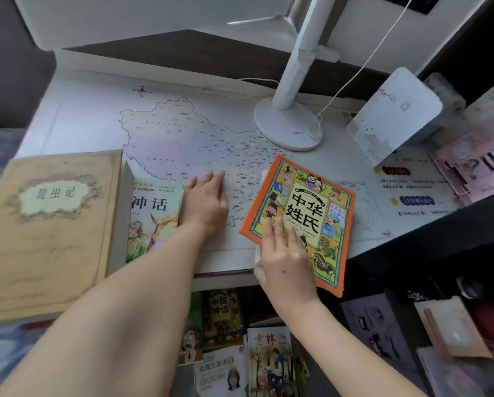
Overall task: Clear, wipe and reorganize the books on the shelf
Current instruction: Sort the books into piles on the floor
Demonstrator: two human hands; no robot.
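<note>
— Forearms (125, 310) filled the foreground. What were the hands doing?

— Left hand (204, 200) lay flat on the map mat (182, 133), fingers straight and together, just beside the mythology book (154, 213). Right hand (285, 262) pinched the orange book (320, 202) at its near edge, fingers slightly apart on the cover, thumb seemingly tucked under. One corner of that book overhung the desk.

— And the other books?

— The tan book (48, 224) lay at the left, overlapping the mythology book. Loose books (268, 359) lay below the desk edge.

— Which step?

— Clearing and sorting, I judged. No cloth was in view, so wiping looked not yet begun. The next move called for stacking the orange book with the others, away from the lamp base (285, 124), with a firm grip on the overhanging end.
</note>
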